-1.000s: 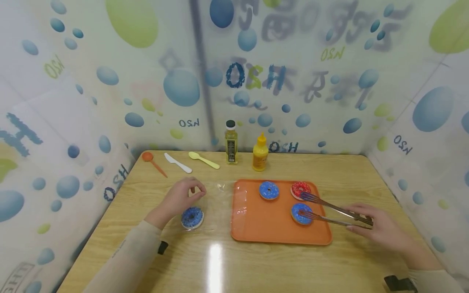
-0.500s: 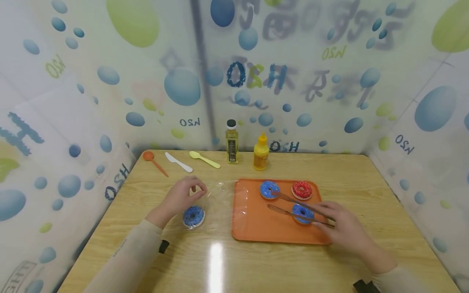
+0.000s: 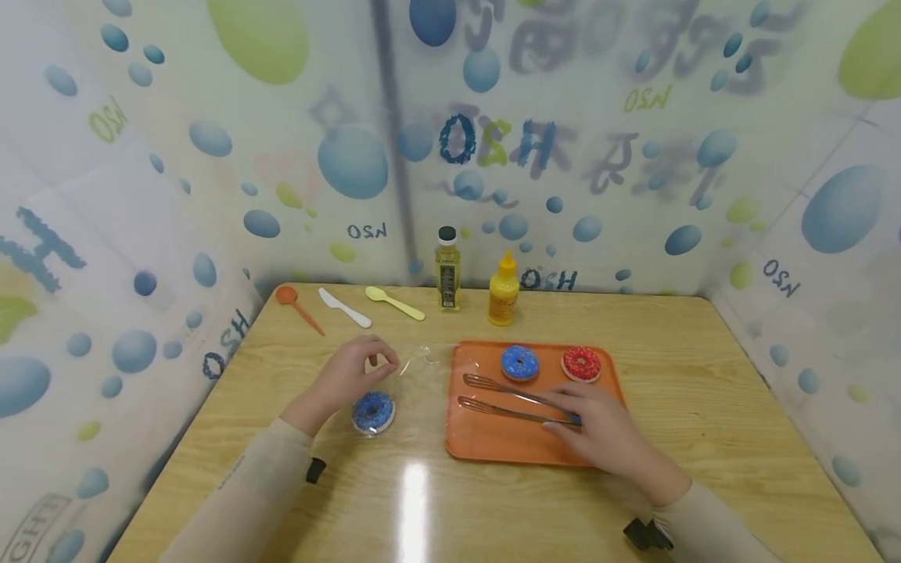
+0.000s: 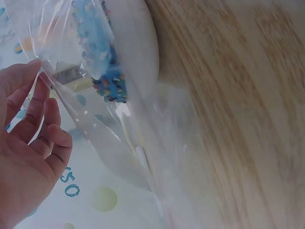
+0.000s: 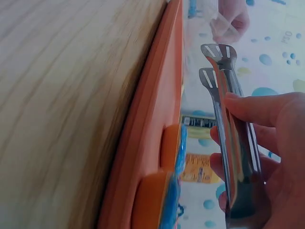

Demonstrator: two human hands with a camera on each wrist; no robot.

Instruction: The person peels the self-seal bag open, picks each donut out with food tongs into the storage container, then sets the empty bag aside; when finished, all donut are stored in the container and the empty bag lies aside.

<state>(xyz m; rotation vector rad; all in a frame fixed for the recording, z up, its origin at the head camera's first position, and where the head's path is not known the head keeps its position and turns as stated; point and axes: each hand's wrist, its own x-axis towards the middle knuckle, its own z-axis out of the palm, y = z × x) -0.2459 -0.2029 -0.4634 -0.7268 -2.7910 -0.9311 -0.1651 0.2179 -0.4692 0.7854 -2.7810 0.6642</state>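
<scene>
My left hand [image 3: 345, 381] pinches the edge of a clear plastic bag [image 4: 107, 148] between thumb and index finger. Inside the bag lies a blue sprinkled donut [image 3: 362, 418], flat on the table. In my right hand [image 3: 608, 434] is a pair of metal tongs [image 5: 245, 191], their slotted tips spread apart with nothing between them. The tongs reach leftward over the orange tray [image 3: 493, 442]. A blue donut [image 3: 508, 366] and a red donut [image 3: 568, 366] sit along the tray's back. Another blue donut on the tray is mostly hidden beneath my right hand.
Behind the tray stand a yellow squeeze bottle [image 3: 503, 303] and an oil bottle [image 3: 447, 281] with a dark cap. An orange spoon [image 3: 287, 295], a white knife [image 3: 345, 308] and a pale yellow spoon [image 3: 396, 303] lie at the back left. Patterned sheets enclose the table.
My right hand has carried the tongs left across the tray, from around the red and front blue donuts toward the bag. The left hand keeps its pinch on the bag.
</scene>
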